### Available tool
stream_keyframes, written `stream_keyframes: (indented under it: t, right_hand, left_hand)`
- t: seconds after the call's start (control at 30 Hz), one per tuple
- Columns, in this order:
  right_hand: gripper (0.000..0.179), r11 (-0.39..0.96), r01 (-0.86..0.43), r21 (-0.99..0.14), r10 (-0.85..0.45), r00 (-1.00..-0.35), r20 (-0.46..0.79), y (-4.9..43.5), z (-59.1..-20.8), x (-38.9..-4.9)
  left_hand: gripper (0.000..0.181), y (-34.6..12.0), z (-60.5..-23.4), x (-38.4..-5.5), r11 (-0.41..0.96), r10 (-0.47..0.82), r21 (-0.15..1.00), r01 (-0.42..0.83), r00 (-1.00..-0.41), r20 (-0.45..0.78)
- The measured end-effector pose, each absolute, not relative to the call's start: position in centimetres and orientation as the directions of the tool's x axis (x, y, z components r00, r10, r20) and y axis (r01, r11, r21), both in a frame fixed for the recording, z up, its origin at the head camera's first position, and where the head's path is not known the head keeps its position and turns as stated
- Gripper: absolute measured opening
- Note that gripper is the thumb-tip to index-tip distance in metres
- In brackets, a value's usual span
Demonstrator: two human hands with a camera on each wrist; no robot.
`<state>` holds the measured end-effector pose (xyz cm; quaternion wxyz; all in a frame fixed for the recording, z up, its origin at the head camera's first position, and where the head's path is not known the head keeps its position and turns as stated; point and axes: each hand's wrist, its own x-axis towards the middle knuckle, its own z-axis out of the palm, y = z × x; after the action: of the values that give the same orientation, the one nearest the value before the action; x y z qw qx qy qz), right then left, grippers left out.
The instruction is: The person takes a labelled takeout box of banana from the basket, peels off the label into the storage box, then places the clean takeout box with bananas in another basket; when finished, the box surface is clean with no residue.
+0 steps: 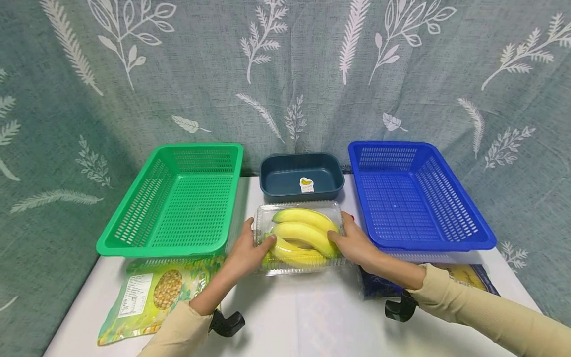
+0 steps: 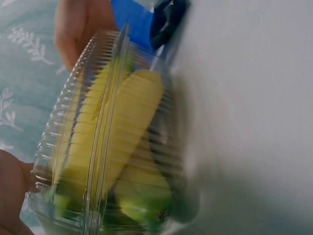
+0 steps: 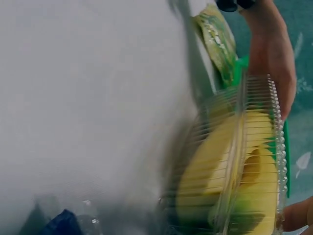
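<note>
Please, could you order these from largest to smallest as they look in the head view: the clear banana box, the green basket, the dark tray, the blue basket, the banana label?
1. Green basket and blue basket: nearly alike, so unranked
2. Clear banana box, partly covered by hands
3. Dark tray
4. Banana label

- From my feed I see a curtained-off workspace; home or studio, I can't tell.
- Leaf-print curtain [image 1: 205, 89] hangs behind and beside the white counter [image 1: 290, 312].
- Green basket [image 1: 196, 208], tub [image 1: 285, 177] and blue basket [image 1: 394, 203] line its back.

Illegible banana-picture label [image 1: 307, 185] on tub [image 1: 285, 197]
</note>
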<state>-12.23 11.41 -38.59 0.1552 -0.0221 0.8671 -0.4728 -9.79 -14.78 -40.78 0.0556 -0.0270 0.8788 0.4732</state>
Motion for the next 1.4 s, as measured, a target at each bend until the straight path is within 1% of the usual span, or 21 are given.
stream_keyframes:
  t: [0.17,0.3,0.53,0.7,0.77,0.9,1.0,1.2,1.4]
  right_hand:
    - [0.071,0.531,0.123,-0.839,-0.19,-0.947,-0.259,11.4,-37.9,-12.2]
    - [0.069,0.523,0.075,-0.849,-0.21,-0.954,-0.214,11.5,-37.2,-12.2]
    - [0.064,0.492,-0.01,-0.87,-0.241,-0.962,-0.126,12.0,-35.9,-12.1]
    - [0.063,0.499,-0.088,-0.862,-0.254,-0.966,-0.049,12.5,-35.4,-12.4]
    - [0.063,0.513,-0.103,-0.852,-0.253,-0.967,-0.036,12.7,-35.1,-12.4]
    - [0.064,0.514,-0.12,-0.85,-0.259,-0.966,-0.02,13.1,-34.6,-12.4]
    - [0.064,0.5,-0.128,-0.857,-0.267,-0.964,-0.012,13.3,-34.4,-12.3]
    - [0.063,0.474,-0.166,-0.865,-0.31,-0.951,0.013,13.7,-33.6,-12.1]
    - [0.062,0.465,-0.241,-0.852,-0.378,-0.924,0.056,15.0,-32.4,-12.4]
  left_hand:
    - [0.085,-14.6,-40.6,-9.7,0.52,-0.001,0.845,-0.125,-0.989,-0.146]
    - [0.087,-14.6,-40.2,-9.7,0.488,-0.013,0.86,-0.145,-0.987,-0.159]
    - [0.087,-14.6,-39.6,-9.8,0.46,-0.022,0.879,-0.126,-0.991,-0.131]
    - [0.084,-14.5,-39.2,-9.8,0.369,-0.031,0.923,-0.111,-0.994,-0.108]
    - [0.083,-14.4,-39.1,-9.9,0.323,-0.025,0.941,-0.104,-0.995,-0.101]
    - [0.082,-14.3,-38.7,-9.9,0.286,-0.016,0.953,-0.099,-0.995,-0.099]
    - [0.08,-14.4,-38.3,-9.8,0.269,-0.012,0.958,-0.099,-0.995,-0.1]
    - [0.07,-14.6,-37.6,-10.2,0.174,-0.026,0.978,-0.113,-0.994,-0.111]
    - [0.063,-14.8,-36.8,-10.5,0.089,-0.061,0.98,-0.177,-0.983,-0.172]
